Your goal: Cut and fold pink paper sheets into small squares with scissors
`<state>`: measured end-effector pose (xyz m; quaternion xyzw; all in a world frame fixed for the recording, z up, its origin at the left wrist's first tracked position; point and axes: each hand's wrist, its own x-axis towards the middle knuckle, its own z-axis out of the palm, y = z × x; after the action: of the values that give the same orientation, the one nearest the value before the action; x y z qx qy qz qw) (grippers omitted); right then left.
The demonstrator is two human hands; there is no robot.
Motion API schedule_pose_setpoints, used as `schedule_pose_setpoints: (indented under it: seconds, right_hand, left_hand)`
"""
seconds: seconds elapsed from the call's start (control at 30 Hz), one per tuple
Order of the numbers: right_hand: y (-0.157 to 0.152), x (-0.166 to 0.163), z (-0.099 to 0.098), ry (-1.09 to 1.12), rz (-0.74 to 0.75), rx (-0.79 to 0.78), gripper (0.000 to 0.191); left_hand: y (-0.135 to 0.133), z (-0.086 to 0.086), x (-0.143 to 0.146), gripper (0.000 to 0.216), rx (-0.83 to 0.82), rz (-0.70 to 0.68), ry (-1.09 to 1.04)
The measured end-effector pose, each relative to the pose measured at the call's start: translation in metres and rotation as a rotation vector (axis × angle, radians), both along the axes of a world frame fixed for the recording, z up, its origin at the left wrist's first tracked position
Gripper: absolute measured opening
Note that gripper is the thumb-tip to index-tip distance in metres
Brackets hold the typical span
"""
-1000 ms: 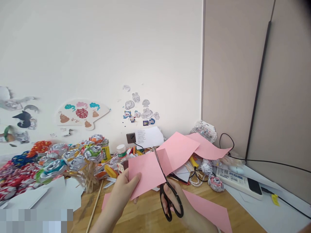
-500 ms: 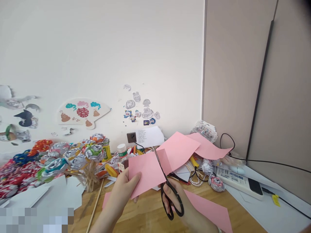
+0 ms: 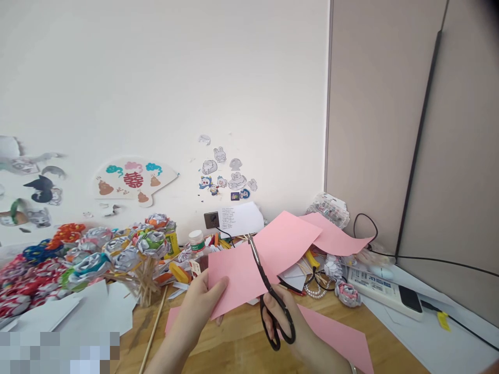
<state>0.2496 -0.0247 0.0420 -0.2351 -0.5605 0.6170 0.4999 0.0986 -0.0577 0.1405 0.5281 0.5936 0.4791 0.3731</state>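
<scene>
A pink paper piece [image 3: 232, 283] is in my left hand [image 3: 197, 306], pinched at its lower left corner between thumb and fingers. My right hand [image 3: 286, 314] grips black-handled scissors [image 3: 268, 284], its fingers through the loops. Their blades point away from me and lie along the paper's right side, looking nearly closed. Just beyond them, a larger pink sheet [image 3: 290, 241] rests over the clutter. Another pink sheet [image 3: 339, 337] lies on the table under my right forearm. Whether the held piece is fully apart from the larger sheet, I cannot tell.
Folded-paper flowers [image 3: 128, 254] on sticks crowd the left, with white paper [image 3: 101, 311] before them. A capped bottle [image 3: 198, 246] stands near the wall. At right are a white device [image 3: 384, 293], cables and white sheets. A thin stick [image 3: 154, 330] lies on the wooden table [image 3: 230, 348].
The scissor blades have come closer together across the pink paper. A darker overlapping patch beside the blades no longer shows. Both hands stay in nearly the same place.
</scene>
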Motion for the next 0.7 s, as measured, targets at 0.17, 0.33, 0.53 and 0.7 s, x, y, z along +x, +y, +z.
schedule_pose_setpoints:
  seconds: [0.17,0.33,0.53,0.7]
  right_hand:
    - [0.005,-0.001,0.001,0.035,-0.05,-0.051,0.043]
    - [0.017,0.001,-0.004,-0.153,-0.161,-0.087,0.038]
    - [0.02,0.005,-0.015,-0.766,-0.454,0.218,0.016]
    - [0.017,0.008,-0.007,-0.894,-0.373,0.466,0.017]
  left_hand:
    - [0.003,-0.006,-0.006,0.017,0.015,0.014,0.01]
    - [0.013,-0.015,-0.02,0.023,0.048,0.047,0.015]
    - [0.019,-0.027,-0.058,0.019,0.182,0.282,0.095]
    - [0.03,-0.053,-0.08,0.024,0.242,0.359,-0.229]
